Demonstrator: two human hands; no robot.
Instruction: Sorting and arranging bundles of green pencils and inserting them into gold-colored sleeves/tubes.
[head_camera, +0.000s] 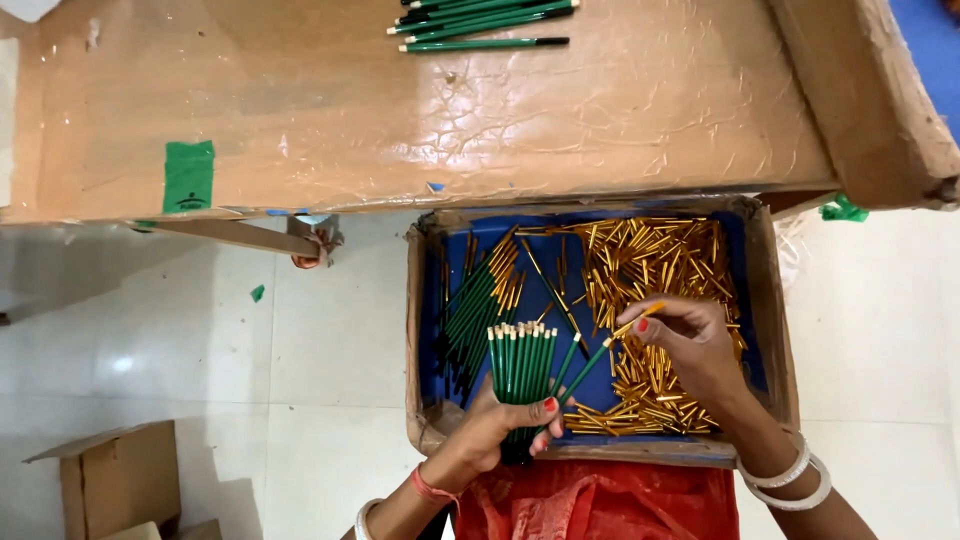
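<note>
Left hand: a bundle of green pencils (522, 365) is clenched upright in the left hand (497, 432), over the near edge of the cardboard box (772, 330).
Right hand: a single green pencil (600, 352) is pinched between the fingers of the right hand (690, 345), its gold tip raised at the fingertips and its other end slanting down toward the bundle.
Gold caps: a large heap of loose gold caps (655, 265) is spread over the right half of the blue box floor, under and around the right hand.
Done so far: gold tips are seen on the pencils of the bundle; more gold-tipped pencils (482, 300) are laid in a slanted pile in the left half of the box.
Left to do: judged by the heap, many caps are still unused; a small group of green pencils (485, 22) is lying on the brown table (400, 110) beyond the box, and whether those are capped cannot be told.
Stage: apparently midway, with no end in sight.
</note>
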